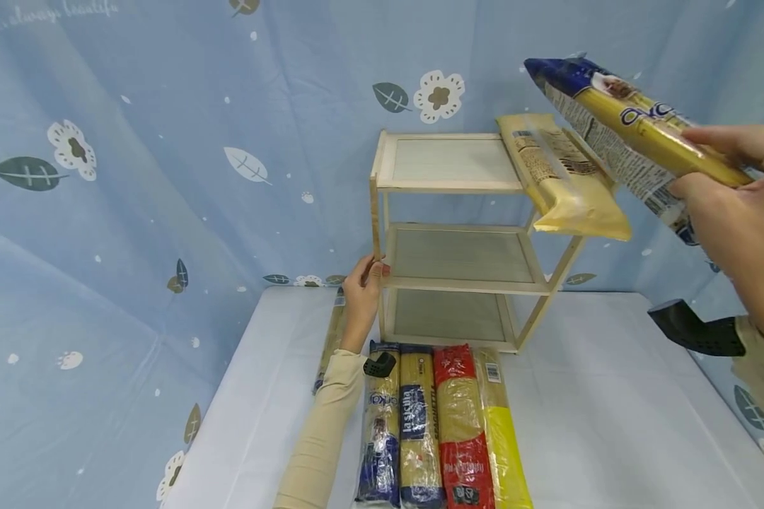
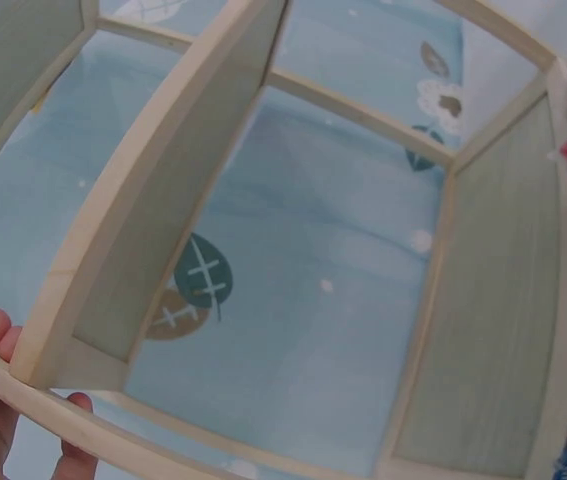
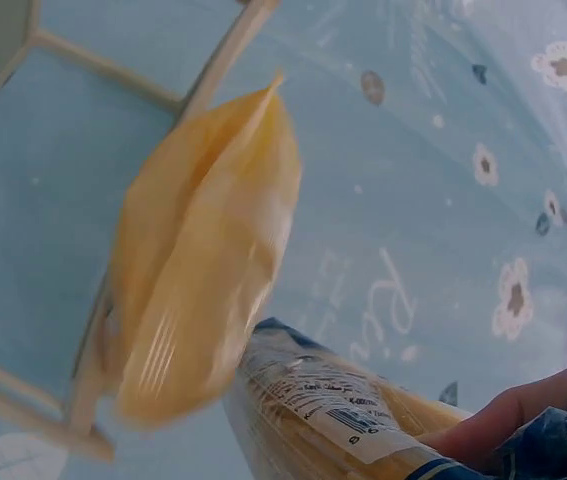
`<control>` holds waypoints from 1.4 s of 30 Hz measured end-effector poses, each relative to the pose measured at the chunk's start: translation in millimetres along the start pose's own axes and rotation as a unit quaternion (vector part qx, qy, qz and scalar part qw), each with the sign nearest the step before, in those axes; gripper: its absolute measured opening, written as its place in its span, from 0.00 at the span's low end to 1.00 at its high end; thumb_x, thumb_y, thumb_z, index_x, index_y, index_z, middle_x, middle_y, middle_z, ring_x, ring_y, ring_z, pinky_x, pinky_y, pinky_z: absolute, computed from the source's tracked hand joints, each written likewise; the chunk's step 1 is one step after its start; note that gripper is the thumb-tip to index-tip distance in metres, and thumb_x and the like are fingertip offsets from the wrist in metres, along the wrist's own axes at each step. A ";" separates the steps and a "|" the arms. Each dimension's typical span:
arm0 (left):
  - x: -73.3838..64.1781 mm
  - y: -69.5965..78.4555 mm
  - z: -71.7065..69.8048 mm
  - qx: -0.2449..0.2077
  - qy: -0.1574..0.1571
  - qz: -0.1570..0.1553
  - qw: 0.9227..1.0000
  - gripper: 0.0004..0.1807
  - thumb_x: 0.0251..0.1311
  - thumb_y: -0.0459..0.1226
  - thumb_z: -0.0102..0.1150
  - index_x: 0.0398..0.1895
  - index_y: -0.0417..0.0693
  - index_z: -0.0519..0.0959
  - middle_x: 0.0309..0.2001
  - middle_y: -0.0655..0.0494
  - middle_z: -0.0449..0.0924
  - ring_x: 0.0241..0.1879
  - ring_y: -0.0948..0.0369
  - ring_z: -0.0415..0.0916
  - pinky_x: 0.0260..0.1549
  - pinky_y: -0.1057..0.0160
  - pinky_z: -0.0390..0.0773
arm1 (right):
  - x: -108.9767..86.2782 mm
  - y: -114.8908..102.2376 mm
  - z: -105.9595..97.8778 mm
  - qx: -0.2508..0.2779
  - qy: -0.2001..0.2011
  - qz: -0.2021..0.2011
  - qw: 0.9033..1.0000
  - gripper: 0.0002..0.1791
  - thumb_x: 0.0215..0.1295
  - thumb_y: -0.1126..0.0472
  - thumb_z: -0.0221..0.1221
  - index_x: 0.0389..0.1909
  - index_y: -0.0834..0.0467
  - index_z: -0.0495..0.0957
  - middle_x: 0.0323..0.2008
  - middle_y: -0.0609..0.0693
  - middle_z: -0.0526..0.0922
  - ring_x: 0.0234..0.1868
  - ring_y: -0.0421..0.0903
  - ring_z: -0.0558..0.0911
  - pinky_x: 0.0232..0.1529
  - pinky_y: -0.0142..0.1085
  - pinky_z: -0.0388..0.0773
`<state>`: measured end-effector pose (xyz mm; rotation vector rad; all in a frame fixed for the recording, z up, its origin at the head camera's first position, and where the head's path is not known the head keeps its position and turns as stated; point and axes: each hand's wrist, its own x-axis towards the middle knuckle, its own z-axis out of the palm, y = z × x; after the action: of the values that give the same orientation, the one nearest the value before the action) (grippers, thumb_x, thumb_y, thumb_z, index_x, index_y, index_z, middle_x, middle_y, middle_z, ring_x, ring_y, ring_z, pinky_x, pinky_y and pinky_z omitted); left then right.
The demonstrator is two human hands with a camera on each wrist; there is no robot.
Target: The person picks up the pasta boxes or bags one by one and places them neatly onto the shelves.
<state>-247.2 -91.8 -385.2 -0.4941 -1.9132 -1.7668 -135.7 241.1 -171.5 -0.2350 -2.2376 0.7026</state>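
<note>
My left hand (image 1: 363,286) grips the left front post of a wooden three-tier shelf (image 1: 455,189). In the left wrist view, its fingers (image 2: 75,440) curl behind the shelf frame. Up at the right, my right hand (image 1: 748,191) holds a blue and yellow spaghetti pack (image 1: 649,127) by its near end, tilted in the air. Close to it, a yellow pasta pack (image 1: 563,173) lies over the right end of the top tier, its near end jutting past the front edge. That pack's crimped end (image 3: 208,260) shows in the right wrist view.
In front of the shelf, several spaghetti packs lie side by side: two blue ones (image 1: 382,424) (image 1: 420,424), a red one (image 1: 461,424) and a yellow one (image 1: 503,438). Another pack (image 1: 332,332) lies left of the shelf, partly behind my left arm. A blue patterned curtain (image 1: 165,233) hangs behind the white table (image 1: 611,396).
</note>
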 end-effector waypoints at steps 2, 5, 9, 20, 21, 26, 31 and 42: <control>0.2 -0.6 0.4 -0.002 0.001 0.002 1.000 0.13 0.69 0.26 0.45 0.51 0.30 0.76 0.37 0.32 0.79 0.40 0.42 0.78 0.46 0.51 0.75 | 2.5 -8.9 2.2 -0.002 -0.006 -0.026 1.000 0.27 0.65 0.62 0.50 0.64 0.40 0.70 0.62 0.51 0.72 0.48 0.58 0.71 0.23 0.17 0.60; 0.4 -1.7 0.9 -0.009 0.001 0.006 1.000 0.13 0.69 0.27 0.45 0.51 0.30 0.76 0.37 0.31 0.79 0.39 0.42 0.77 0.46 0.51 0.75 | 6.5 -23.8 9.5 0.021 0.011 -0.103 0.994 0.25 0.59 0.67 0.50 0.59 0.50 0.77 0.54 0.59 0.78 0.41 0.45 0.77 0.17 0.19 0.57; -0.3 -2.9 1.4 -0.016 0.003 0.010 1.000 0.13 0.69 0.26 0.45 0.50 0.30 0.76 0.36 0.30 0.79 0.39 0.41 0.77 0.47 0.51 0.75 | 10.3 -47.5 18.9 0.058 0.023 -0.186 0.980 0.24 0.50 0.72 0.46 0.47 0.64 0.83 0.39 0.67 0.83 0.19 0.23 0.69 0.11 0.22 0.51; -0.8 -2.8 -1.3 -0.005 0.011 0.014 1.000 0.13 0.68 0.24 0.45 0.51 0.29 0.76 0.36 0.31 0.79 0.39 0.42 0.77 0.48 0.49 0.74 | 14.1 -94.4 50.2 0.036 -0.059 -0.188 0.980 0.31 0.38 0.77 0.42 0.45 0.64 0.83 0.40 0.65 0.83 0.12 0.41 0.58 0.12 0.31 0.45; -0.9 -2.9 -1.3 -0.004 0.013 0.013 1.000 0.13 0.68 0.24 0.45 0.51 0.29 0.76 0.36 0.31 0.79 0.39 0.42 0.77 0.48 0.50 0.74 | 14.0 -98.4 52.9 0.021 -0.077 -0.187 0.979 0.32 0.38 0.76 0.42 0.47 0.64 0.83 0.43 0.65 0.83 0.15 0.45 0.61 0.14 0.33 0.47; -1.3 -2.6 -1.1 0.007 0.009 0.006 1.000 0.13 0.68 0.26 0.46 0.51 0.30 0.76 0.37 0.32 0.79 0.39 0.43 0.78 0.45 0.51 0.76 | 3.1 -119.4 61.7 -0.051 -0.175 -0.215 0.959 0.26 0.37 0.77 0.40 0.35 0.64 0.82 0.34 0.62 0.79 0.23 0.50 0.58 0.19 0.38 0.49; 0.9 -2.1 1.5 0.008 0.015 0.017 1.000 0.13 0.68 0.24 0.46 0.50 0.30 0.77 0.35 0.32 0.79 0.37 0.42 0.78 0.44 0.51 0.76 | -8.3 -132.7 71.0 -0.111 -0.190 -0.250 0.943 0.17 0.30 0.76 0.37 0.18 0.52 0.46 0.22 0.49 0.47 0.24 0.46 0.48 0.21 0.36 0.46; -1.0 -0.6 1.8 -0.005 0.003 0.002 1.000 0.13 0.69 0.27 0.45 0.52 0.31 0.76 0.38 0.30 0.78 0.39 0.42 0.77 0.43 0.50 0.76 | -19.0 -121.0 85.7 -0.104 -0.141 -0.221 0.959 0.13 0.34 0.77 0.37 0.16 0.55 0.51 0.19 0.48 0.48 0.22 0.44 0.46 0.19 0.36 0.45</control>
<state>-246.9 -90.0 -386.4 -0.4944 -1.8992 -1.7737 -178.5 98.1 -163.9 0.2770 -2.5156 0.2698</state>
